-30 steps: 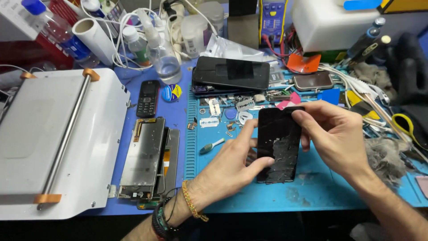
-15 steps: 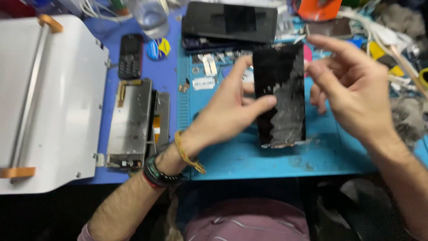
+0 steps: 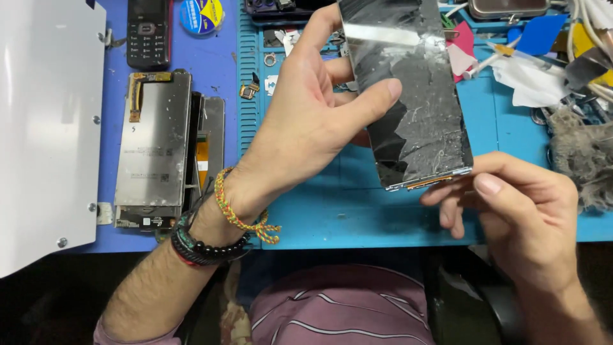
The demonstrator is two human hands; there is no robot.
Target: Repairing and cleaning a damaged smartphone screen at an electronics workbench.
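My left hand (image 3: 313, 121) grips a black phone screen panel (image 3: 415, 102) by its left edge, thumb pressed on its face. The panel is glossy, smeared with grey residue, and lifted above the blue work mat (image 3: 357, 211). My right hand (image 3: 511, 211) is below and to the right of it, fingertips curled together at the panel's lower edge where a thin metal strip shows. Whether those fingers pinch the edge or only touch it is unclear.
A silver display assembly (image 3: 153, 147) lies left of the mat, beside a large white machine (image 3: 45, 128). A small black keypad phone (image 3: 148, 32) and a round blue tin (image 3: 201, 14) lie above. Paper scraps, tools and grey fluff (image 3: 584, 160) clutter the right.
The view has closed in. The panel has come nearer to me, and my right hand has dropped from its right side to its lower edge.
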